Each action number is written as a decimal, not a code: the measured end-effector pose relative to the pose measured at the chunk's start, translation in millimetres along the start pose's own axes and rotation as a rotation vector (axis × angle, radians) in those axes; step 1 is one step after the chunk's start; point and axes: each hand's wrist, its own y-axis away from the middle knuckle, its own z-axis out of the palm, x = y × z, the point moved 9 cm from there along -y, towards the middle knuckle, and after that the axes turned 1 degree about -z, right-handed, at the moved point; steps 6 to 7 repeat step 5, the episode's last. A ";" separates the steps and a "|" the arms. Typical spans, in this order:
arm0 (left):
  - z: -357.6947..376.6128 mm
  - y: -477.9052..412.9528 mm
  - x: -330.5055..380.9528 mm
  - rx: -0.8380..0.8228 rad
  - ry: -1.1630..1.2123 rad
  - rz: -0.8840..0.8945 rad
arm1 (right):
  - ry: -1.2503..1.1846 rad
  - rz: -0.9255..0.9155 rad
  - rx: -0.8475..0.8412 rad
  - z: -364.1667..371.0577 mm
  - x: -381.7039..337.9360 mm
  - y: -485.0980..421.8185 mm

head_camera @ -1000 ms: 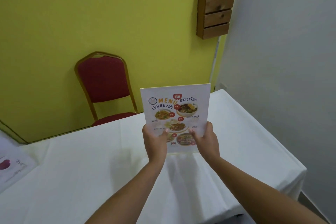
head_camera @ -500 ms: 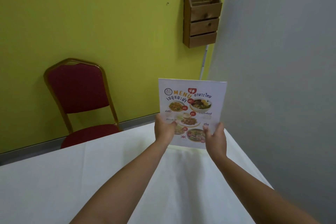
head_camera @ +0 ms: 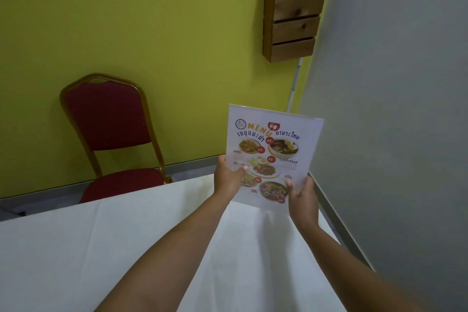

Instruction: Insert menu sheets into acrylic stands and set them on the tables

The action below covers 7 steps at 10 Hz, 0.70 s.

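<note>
we hold the menu stand (head_camera: 272, 154) upright with our left hand (head_camera: 228, 177) and right hand (head_camera: 302, 200), over the table's (head_camera: 126, 248) far corner; next we lower it squarely there.

White menu sheet (head_camera: 274, 152) with colourful food photos, yellow-green wall (head_camera: 152, 45), red gold-framed chair (head_camera: 109, 132), white tablecloth (head_camera: 101, 248)

The menu sheet (head_camera: 272, 154) looked like glossy printed paper, perhaps behind clear acrylic. Matt white cloth covered the table (head_camera: 101, 248). The wall rack (head_camera: 292, 11) was rough wood; the chair (head_camera: 109, 119) had red fabric and a gold metal frame.
</note>
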 end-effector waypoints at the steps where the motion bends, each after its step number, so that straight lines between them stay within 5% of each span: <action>1: 1.1 -2.5 0.4 -0.002 -0.023 0.012 | 0.036 -0.025 -0.021 1.2 3.5 -3.2; 3: 15.0 0.3 -12.1 -0.164 -0.169 0.041 | 0.064 -0.025 -0.026 1.8 11.6 0.9; 5: -6.9 8.9 -35.3 -0.167 -0.619 0.034 | 0.154 0.119 -0.077 -2.2 28.9 9.6; 7: -6.9 8.9 -35.3 -0.167 -0.619 0.034 | 0.154 0.119 -0.077 -2.2 28.9 9.6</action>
